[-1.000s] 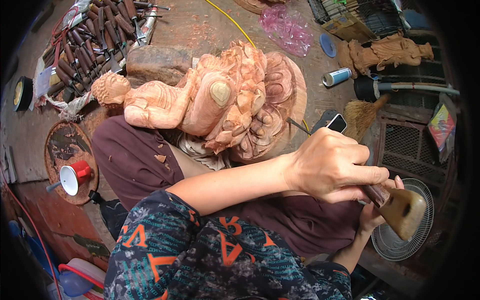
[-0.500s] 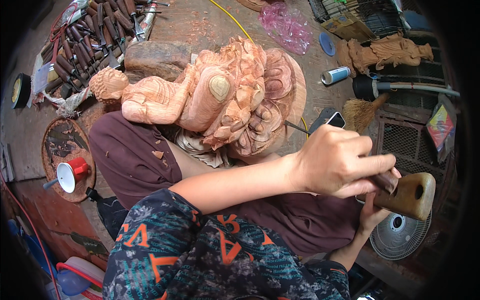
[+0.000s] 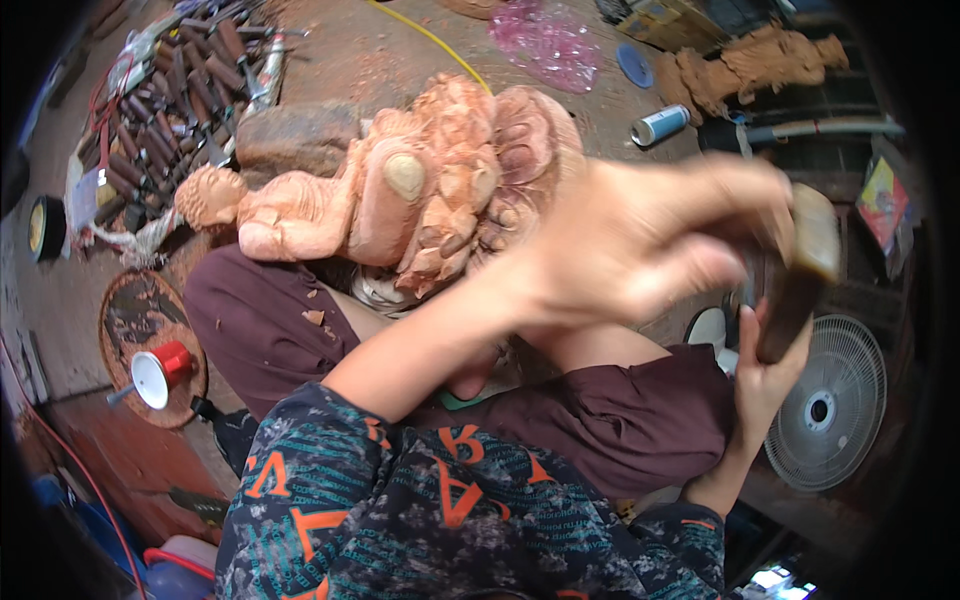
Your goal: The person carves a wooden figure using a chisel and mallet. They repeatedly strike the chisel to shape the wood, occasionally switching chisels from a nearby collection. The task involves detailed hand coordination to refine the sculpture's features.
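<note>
My left hand [image 3: 640, 240] is smeared by motion. Its thumb and fingers look apart near the mallet, and whether anything is in them I cannot make out. My right hand [image 3: 772, 375] grips a wooden mallet [image 3: 808, 250], raised on end at the right. Across my lap from the left lies a carved wooden statue [image 3: 300, 210], a seated figure on a petalled base. Its head points left, and the left hand hides part of the base [image 3: 520, 150]. No chisel is discernible now.
Several chisels [image 3: 190, 90] are heaped at the upper left, near a wooden block [image 3: 290, 140]. A round tray [image 3: 120, 300] bears a red mug [image 3: 165, 372]. To the right are a fan [image 3: 825, 410], a spray can [image 3: 660, 125], a second carving [image 3: 740, 70] and pink plastic [image 3: 545, 40].
My left hand has risen and lost sight of the chisel it held against the mallet. The mallet has turned from lying sideways to upright. The whole view has shifted slightly.
</note>
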### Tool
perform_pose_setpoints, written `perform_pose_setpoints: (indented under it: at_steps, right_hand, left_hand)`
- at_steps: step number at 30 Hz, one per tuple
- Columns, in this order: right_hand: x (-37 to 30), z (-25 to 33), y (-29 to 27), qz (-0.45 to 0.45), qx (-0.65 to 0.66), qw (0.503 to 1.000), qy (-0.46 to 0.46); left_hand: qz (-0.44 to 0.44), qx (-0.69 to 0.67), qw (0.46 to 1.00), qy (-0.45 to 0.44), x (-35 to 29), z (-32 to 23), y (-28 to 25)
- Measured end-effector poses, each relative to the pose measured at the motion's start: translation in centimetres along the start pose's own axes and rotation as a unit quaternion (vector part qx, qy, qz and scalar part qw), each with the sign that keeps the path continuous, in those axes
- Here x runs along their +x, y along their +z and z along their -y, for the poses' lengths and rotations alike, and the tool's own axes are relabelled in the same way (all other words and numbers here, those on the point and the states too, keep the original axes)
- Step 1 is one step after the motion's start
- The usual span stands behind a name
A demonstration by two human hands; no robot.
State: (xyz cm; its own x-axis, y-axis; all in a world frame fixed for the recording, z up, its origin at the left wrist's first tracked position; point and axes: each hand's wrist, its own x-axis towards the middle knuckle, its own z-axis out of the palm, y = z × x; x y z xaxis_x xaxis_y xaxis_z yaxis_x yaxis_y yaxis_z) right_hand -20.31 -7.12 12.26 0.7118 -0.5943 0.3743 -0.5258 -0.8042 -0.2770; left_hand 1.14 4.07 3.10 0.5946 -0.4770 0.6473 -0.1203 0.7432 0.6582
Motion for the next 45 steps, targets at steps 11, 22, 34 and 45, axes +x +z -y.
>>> perform_pose_setpoints:
  at_steps: [11,22,34,45]
  right_hand:
    - [0.5,-0.3,0.7,0.1,0.189,0.973,0.083]
    - [1.2,0.5,0.8,0.096,0.23,0.968,0.028]
    - [8.4,7.5,-2.3,0.095,0.117,0.957,-0.248]
    - [6.0,8.0,-1.9,0.114,-0.041,0.96,-0.253]
  left_hand:
    - [-0.062,-0.185,0.98,0.026,0.1,-1.2,-3.7]
    - [-0.049,-0.129,0.99,0.026,-0.2,-1.4,-2.2]
    - [-0.078,-0.115,0.99,0.036,-0.7,-1.0,-2.0]
    - [-0.115,-0.282,0.953,0.015,-2.8,-1.5,-3.2]
